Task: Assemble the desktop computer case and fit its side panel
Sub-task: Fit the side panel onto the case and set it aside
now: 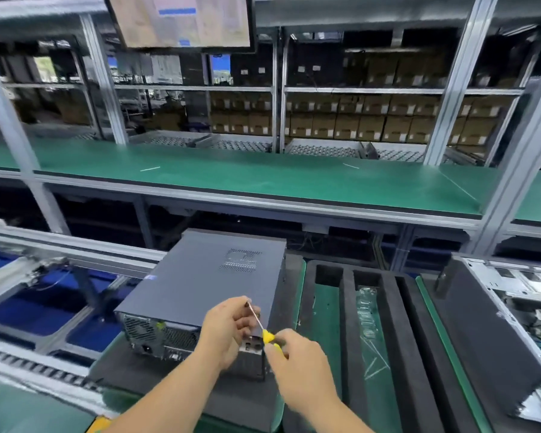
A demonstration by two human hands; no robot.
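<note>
Computer case (197, 285): lies flat on dark foam pad on surface, rear end toward viewer, side panel (206, 276) on top, seated flush as far as visible.
Screwdriver (261, 326): yellow handle, shaft angled up-left over case's near right corner.
Right hand (297, 364): pinches handle.
Left hand (228, 326): at case's rear edge, fingers curled round shaft near tip.
Foam tray (350, 307): right of case, holds clear bag.
Second open chassis (519, 295): further right.
Progress, judged: panel fitted; rear fastening likely remaining.
</note>
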